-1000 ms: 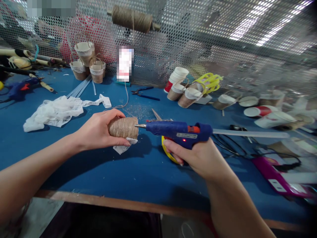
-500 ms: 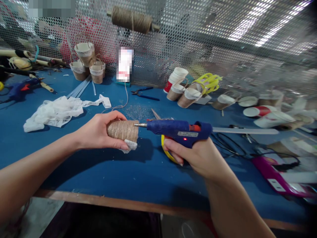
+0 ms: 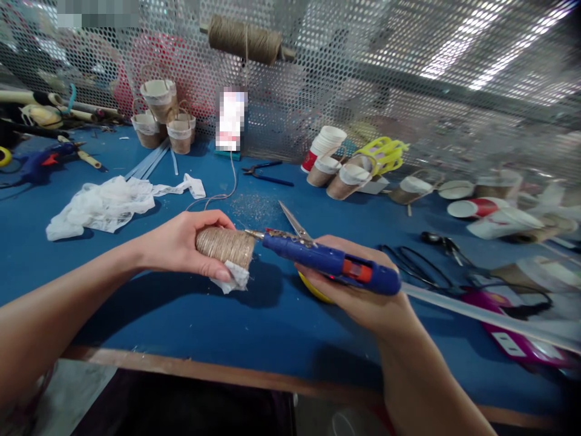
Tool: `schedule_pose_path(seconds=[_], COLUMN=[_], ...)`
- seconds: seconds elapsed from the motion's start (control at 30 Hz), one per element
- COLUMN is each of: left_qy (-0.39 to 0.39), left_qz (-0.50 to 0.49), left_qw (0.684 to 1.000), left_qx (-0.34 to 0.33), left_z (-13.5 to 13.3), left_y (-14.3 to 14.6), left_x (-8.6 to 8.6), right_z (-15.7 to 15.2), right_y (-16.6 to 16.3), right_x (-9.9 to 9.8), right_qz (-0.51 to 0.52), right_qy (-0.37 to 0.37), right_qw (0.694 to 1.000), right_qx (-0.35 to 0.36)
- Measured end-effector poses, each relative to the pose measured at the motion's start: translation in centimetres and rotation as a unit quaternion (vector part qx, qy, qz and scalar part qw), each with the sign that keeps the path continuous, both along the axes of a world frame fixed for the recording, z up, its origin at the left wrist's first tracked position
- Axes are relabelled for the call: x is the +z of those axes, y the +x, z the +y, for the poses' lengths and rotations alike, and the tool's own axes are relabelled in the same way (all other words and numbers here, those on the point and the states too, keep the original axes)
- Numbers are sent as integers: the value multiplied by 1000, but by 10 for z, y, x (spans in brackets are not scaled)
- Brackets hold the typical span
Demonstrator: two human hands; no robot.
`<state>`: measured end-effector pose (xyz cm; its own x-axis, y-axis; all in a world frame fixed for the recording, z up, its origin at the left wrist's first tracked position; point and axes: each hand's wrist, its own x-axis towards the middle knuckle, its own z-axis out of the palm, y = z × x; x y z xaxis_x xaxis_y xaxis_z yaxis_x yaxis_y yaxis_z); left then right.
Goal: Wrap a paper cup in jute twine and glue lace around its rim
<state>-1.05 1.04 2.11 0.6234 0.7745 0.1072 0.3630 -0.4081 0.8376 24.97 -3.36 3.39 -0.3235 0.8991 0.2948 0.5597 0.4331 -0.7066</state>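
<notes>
My left hand [image 3: 181, 245] is wrapped round a twine-covered cup [image 3: 226, 247] lying on its side above the blue table, with a scrap of white lace [image 3: 232, 280] hanging under its rim. My right hand [image 3: 363, 290] grips a blue hot-glue gun [image 3: 331, 261]. Its metal nozzle touches the cup's rim at the upper right. A clear glue stick [image 3: 490, 315] pokes out of the gun's back, pointing down to the right. A twine strand [image 3: 227, 188] runs from the cup up toward the spool [image 3: 245, 40] on the mesh wall.
Scissors [image 3: 295, 223] lie just behind the gun, with a yellow tape roll [image 3: 313, 292] under my right hand. White lace fabric [image 3: 102, 204] is piled at left. Finished twine cups [image 3: 161, 115] stand at the back, and paper cups [image 3: 338, 169], pliers [image 3: 265, 172] and a purple device [image 3: 512, 339] are to the right.
The glue gun has rolled over and tilted, its rear and glue stick dropping to the lower right. Its nozzle stays at the cup's rim. My left hand has turned the cup slightly.
</notes>
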Motion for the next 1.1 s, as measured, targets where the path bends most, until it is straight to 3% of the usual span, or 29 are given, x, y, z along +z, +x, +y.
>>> schedule_pose_path(seconds=[0.17,0.37,0.53,0.73,0.9,1.1], left_qy=[-4,-57,131,264,322,343], left_qz=[-8,-26,65,87,127,141], left_qw=[999,997,980,938,907,895], left_qx=[33,34,137,208,242,248], left_z=[2,3,0,-4,-6,-7], left_y=[0,0,5,10,8,7], left_x=[2,1,-4,-6,-6,-7], right_z=[1,-1,1,2,3,7], right_y=[-1,-4,-4,-6,-8,-9], right_x=[1,-6,-2,1,-1,2], right_qz=[11,90,161,218,253,288], right_qy=[33,-37,-215,-340,-401,-427], right_qw=[999,993,963,912,879,856], right_qx=[-2,-63,19,71,54,48])
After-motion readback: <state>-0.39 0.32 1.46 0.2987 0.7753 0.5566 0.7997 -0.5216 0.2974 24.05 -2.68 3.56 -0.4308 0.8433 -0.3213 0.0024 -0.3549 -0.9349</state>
